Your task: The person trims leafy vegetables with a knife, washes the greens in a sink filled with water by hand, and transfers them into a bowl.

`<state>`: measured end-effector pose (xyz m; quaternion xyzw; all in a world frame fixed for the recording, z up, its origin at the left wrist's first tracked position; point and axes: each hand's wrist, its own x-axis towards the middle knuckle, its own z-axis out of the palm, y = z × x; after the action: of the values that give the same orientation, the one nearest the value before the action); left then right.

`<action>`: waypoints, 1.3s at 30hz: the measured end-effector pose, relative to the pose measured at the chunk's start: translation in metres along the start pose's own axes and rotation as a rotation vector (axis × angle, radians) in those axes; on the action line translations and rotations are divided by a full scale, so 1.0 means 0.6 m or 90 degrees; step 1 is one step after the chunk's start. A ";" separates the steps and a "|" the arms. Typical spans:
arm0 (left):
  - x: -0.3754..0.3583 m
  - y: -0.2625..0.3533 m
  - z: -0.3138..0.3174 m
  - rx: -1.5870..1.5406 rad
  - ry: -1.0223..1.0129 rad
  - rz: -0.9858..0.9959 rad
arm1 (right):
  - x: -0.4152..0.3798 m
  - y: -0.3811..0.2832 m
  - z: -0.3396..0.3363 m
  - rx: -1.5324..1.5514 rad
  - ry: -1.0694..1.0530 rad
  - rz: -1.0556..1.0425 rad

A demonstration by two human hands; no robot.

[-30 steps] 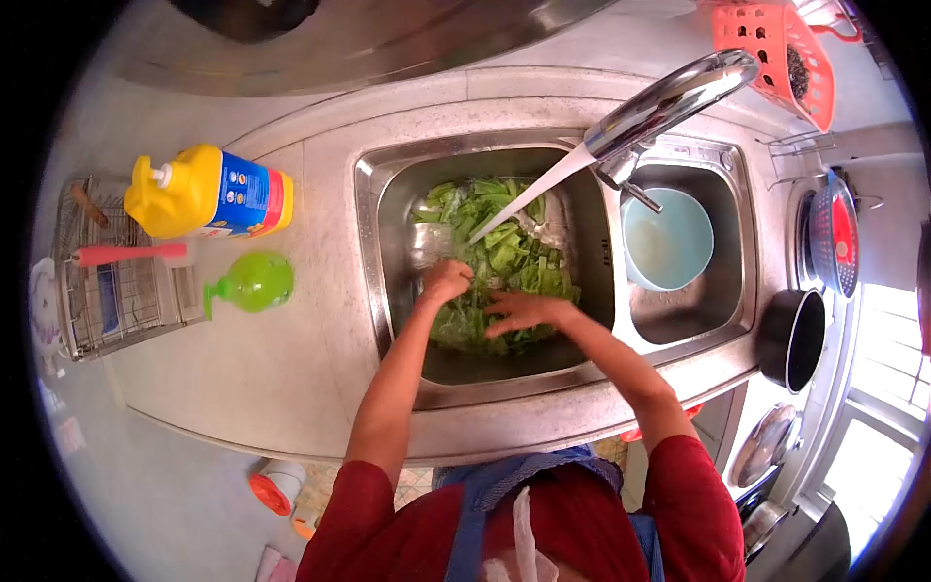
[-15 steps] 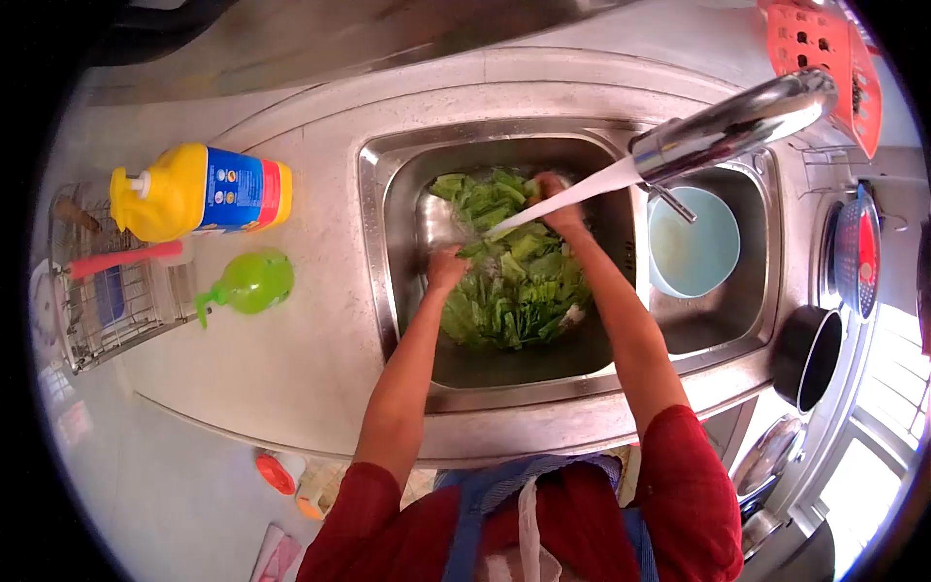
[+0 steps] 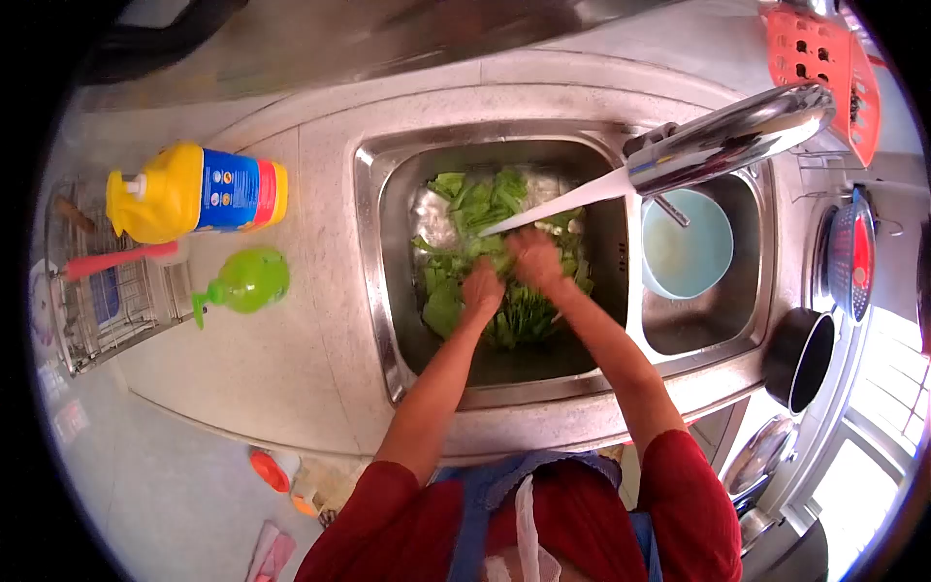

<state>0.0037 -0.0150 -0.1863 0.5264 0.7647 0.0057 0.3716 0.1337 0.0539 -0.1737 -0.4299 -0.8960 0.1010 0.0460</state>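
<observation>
**Soft, wet greens (image 3: 529,312) suited a loose, broad hold**

The leafy greens lay under and around the fingers, spread across the large sink basin (image 3: 611,291), with some leaves beyond the fingertips and more on the wearer's side. The fingers of the left hand (image 3: 483,289) looked bent down into the leaves; those of the right hand (image 3: 535,257) reached in just beside them, a little farther from the body. Blur and foliage hid the fingertips, so how far they were open, and whether they had hold of any leaves, could not be told.

A white stream (image 3: 572,197) from the faucet (image 3: 737,136) came down just beyond the fingers. The pale blue bowl (image 3: 687,242) stood to their right, in the smaller basin.

Each leaf was probably light, limp and slippery, and easily torn or bruised by pinching; a sodden bunch would have weighed more and dripped. The best hold was likely from beneath, with spread, cupped fingers, or around the firmer stalks wherever these lay together.
</observation>
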 end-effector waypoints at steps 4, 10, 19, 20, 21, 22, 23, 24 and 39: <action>0.018 -0.060 -0.003 -0.070 -0.064 0.039 | -0.028 0.044 0.046 0.226 -0.160 0.147; -0.003 -0.064 -0.099 -0.187 -0.071 0.067 | -0.029 0.066 0.008 0.470 -0.076 0.301; 0.023 -0.070 -0.120 -0.363 0.001 -0.030 | -0.023 0.070 -0.046 0.708 0.000 0.403; 0.043 -0.093 -0.108 -0.412 0.019 -0.024 | -0.015 0.069 -0.061 0.671 0.044 0.440; 0.035 -0.085 -0.120 -0.411 0.019 -0.025 | -0.016 0.076 -0.027 0.672 0.043 0.440; 0.027 -0.076 -0.134 -0.512 0.005 -0.067 | -0.016 0.078 0.014 0.559 0.175 0.442; 0.022 -0.067 -0.144 -0.612 -0.009 -0.107 | -0.017 0.081 0.042 0.442 0.304 0.440; 0.026 -0.066 -0.137 -0.611 -0.007 -0.105 | -0.012 0.050 0.032 0.289 0.025 0.444; 0.035 -0.031 -0.046 -0.208 0.037 0.006 | -0.025 0.034 0.021 0.348 -0.233 0.538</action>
<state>-0.0306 0.0041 -0.1856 0.4624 0.7613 0.1467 0.4301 0.1562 0.0528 -0.1905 -0.7007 -0.5794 0.4137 -0.0457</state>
